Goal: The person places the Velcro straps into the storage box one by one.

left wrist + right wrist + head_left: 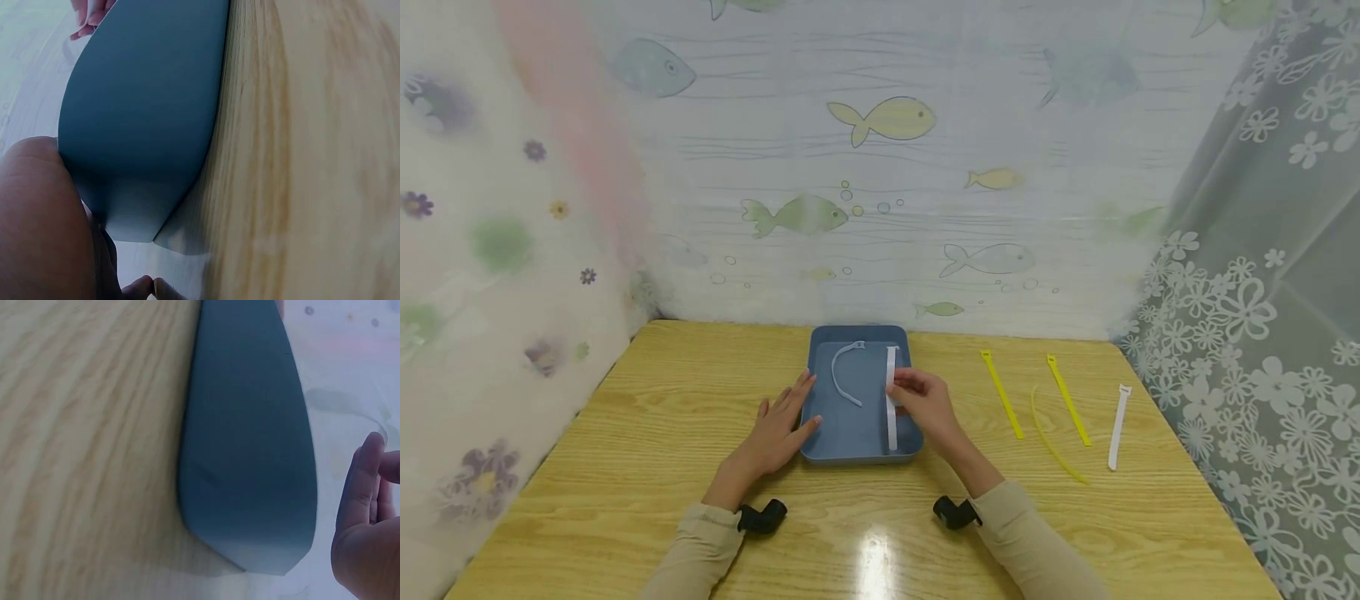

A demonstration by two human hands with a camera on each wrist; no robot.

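Nearest, the left hand [775, 433] rests flat on the wooden table [625, 467], fingers straight, touching the shallow blue plastic tray's [850, 450] left wall. Right hand [925, 400] pinches the straight white cable tie [891, 367] inside the tray, right of a curved white cable tie [842, 375].

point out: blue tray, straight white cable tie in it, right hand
blue tray [850, 446]: head view, bare floor near its front rim.
straight white cable tie [892, 433]: head view, lower stretch of the strap.
right hand [927, 402]: head view, back of the hand.
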